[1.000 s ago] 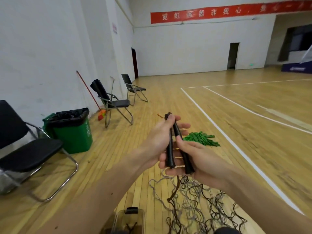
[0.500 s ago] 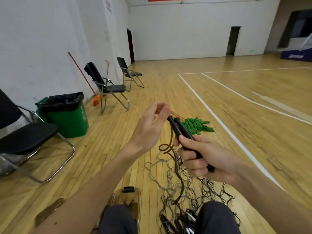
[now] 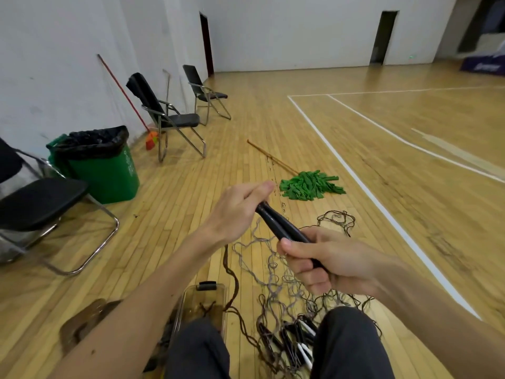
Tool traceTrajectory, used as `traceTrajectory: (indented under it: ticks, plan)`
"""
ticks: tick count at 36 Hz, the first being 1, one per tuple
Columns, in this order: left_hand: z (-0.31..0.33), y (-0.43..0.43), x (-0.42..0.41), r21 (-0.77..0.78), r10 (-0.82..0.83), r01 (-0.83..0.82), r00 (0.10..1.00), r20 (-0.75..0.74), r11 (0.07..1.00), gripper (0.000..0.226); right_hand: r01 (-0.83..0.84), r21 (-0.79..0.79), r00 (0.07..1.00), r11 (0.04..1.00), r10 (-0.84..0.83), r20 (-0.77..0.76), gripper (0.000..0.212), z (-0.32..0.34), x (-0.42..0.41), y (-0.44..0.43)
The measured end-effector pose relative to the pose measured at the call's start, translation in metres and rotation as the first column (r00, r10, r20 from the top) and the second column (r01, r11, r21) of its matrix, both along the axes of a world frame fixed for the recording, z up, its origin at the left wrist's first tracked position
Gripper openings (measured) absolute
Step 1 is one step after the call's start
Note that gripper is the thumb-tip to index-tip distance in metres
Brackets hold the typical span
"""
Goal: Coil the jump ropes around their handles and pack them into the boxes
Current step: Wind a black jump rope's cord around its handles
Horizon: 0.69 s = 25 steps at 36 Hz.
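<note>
Left hand (image 3: 235, 212) and right hand (image 3: 328, 261) both grip two black handles (image 3: 281, 225) near one clear box (image 3: 203, 296)

Handles (image 3: 281, 227): black.
Rope tangle (image 3: 270, 272): grey and dark brown strands.
Mop head (image 3: 308, 184), far right: green strips.
Bin (image 3: 109, 173), left: green, black liner.
Chair (image 3: 183, 120), far left: black seat, silver frame.
Floor (image 3: 410, 187): tan wood planks, white lines.
Box (image 3: 188, 296), near: clear, black latch.
</note>
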<state>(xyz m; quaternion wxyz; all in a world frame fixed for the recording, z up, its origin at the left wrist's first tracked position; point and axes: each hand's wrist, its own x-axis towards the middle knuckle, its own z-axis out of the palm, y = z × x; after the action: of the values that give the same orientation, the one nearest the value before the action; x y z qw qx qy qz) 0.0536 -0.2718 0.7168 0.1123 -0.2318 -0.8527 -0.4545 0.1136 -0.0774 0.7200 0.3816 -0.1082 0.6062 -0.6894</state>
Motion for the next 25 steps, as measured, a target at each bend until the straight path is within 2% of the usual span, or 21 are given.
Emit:
traceTrajectory:
  ticks: [3, 7, 11, 13, 15, 17, 21, 23, 25]
  plan:
    - [-0.003, -0.001, -0.007, 0.128, -0.022, 0.004, 0.99, 0.137, 0.992, 0.058, -0.025, -0.038, 0.999, 0.999, 0.026, 0.025, 0.019, -0.002, -0.003, -0.002]
    - [-0.011, 0.003, -0.009, 0.382, -0.147, 0.037, 0.954, 0.263, 0.923, 0.05, -0.032, -0.025, 0.999, 0.999, 0.032, 0.0, 0.023, -0.004, -0.005, -0.003]
    - [-0.026, 0.011, 0.0, 0.587, -0.289, -0.017, 0.858, 0.423, 0.809, 0.069, 0.027, -0.005, 0.995, 1.0, -0.028, -0.094, 0.021, -0.003, -0.01, -0.005]
    - [-0.033, 0.015, 0.002, 0.67, -0.375, -0.008, 0.824, 0.425, 0.742, 0.072, 0.067, -0.009, 0.987, 0.998, -0.067, -0.148, 0.022, -0.003, -0.014, -0.007]
    - [-0.038, 0.022, 0.004, 0.738, -0.435, 0.029, 0.823, 0.365, 0.674, 0.063, 0.117, -0.014, 0.979, 0.993, -0.117, -0.168, 0.029, -0.005, -0.018, -0.009]
    - [-0.04, 0.027, 0.002, 0.767, -0.421, -0.005, 0.834, 0.357, 0.641, 0.054, 0.161, -0.011, 0.97, 0.987, -0.161, -0.182, 0.036, -0.008, -0.021, -0.011]
    - [-0.051, 0.032, 0.0, 0.741, -0.319, -0.074, 0.871, 0.374, 0.668, 0.039, 0.187, 0.03, 0.95, 0.982, -0.173, -0.26, 0.028, -0.01, -0.026, -0.01]
    - [-0.057, 0.033, -0.001, 0.686, -0.233, -0.097, 0.898, 0.373, 0.721, 0.04, 0.217, 0.082, 0.931, 0.973, -0.181, -0.317, 0.027, -0.014, -0.03, -0.009]
    - [-0.063, 0.036, 0.001, 0.561, -0.121, -0.111, 0.925, 0.361, 0.82, 0.043, 0.252, 0.102, 0.915, 0.962, -0.203, -0.349, 0.024, -0.018, -0.036, -0.009]
